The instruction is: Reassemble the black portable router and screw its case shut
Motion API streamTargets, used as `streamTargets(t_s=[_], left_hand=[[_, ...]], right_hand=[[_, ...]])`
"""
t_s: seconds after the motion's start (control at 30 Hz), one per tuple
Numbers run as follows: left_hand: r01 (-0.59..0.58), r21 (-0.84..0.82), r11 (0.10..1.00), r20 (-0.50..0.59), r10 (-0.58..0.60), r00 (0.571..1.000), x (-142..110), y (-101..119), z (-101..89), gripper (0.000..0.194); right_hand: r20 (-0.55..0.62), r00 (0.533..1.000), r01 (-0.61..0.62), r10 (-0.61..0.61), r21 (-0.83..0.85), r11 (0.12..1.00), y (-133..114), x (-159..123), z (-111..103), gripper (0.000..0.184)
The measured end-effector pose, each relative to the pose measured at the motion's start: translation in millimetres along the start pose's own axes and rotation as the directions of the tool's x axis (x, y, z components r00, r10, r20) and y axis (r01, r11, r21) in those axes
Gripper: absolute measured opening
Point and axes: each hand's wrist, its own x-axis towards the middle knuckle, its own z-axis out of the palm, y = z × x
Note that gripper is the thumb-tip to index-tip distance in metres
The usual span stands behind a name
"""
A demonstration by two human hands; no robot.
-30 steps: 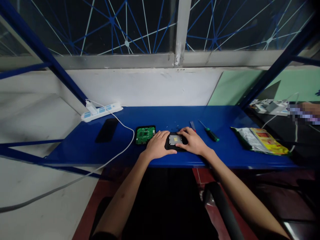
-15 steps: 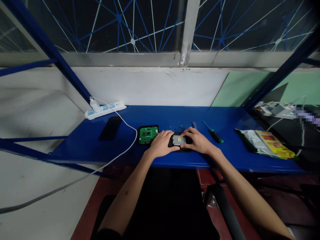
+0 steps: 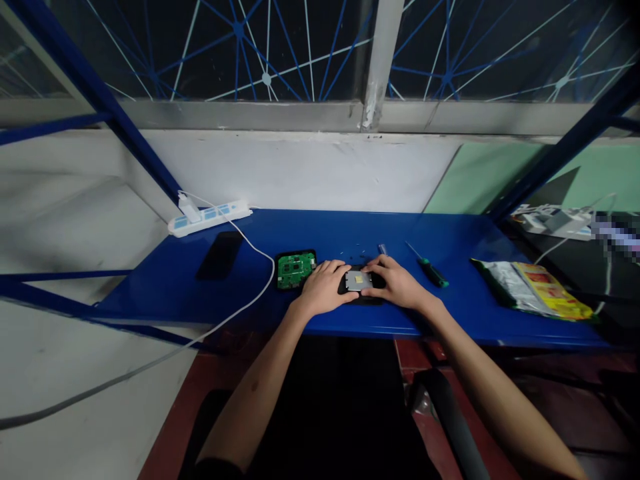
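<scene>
The metal plate [image 3: 354, 285] is silver-grey — the table [image 3: 320, 230] blue.

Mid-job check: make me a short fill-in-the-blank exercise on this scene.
The circuit board is coloured ____.
Of the left hand and right hand, the ____ one is nearer the screwdriver.
The metal plate lies between the person's two ____.
The table is coloured ____.

Missing words: green; right; hands; blue.
</scene>
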Motion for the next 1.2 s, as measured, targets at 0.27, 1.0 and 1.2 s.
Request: streamTargets(t_s=[0.27, 1.0, 1.2], left_hand=[[-0.007, -0.005, 1.000, 0.010, 0.007, 1.000, 1.1, -1.7, -0.3, 0.055], [-0.240, -0.035, 0.970, -0.265, 0.223, 0.938, 12.0, -20.4, 2.1, 0.050], [-0.245, 0.077, 0.966, -0.359, 0.256, 0.898, 7.4, -19.7, 3.0, 0.052]], right_hand=[[-0.055, 0.998, 0.033, -0.030, 0.043, 0.999, 1.3, 1.0, 9.2, 0.047], [-0.269, 0.959, 0.093, -0.083, 0.025, 0.995, -5.0, -5.8, 7.4, 0.051], [-0.263, 0.958, 0.117, -0.111, 0.007, 0.993, -7.7, -6.7, 4.4, 0.062]])
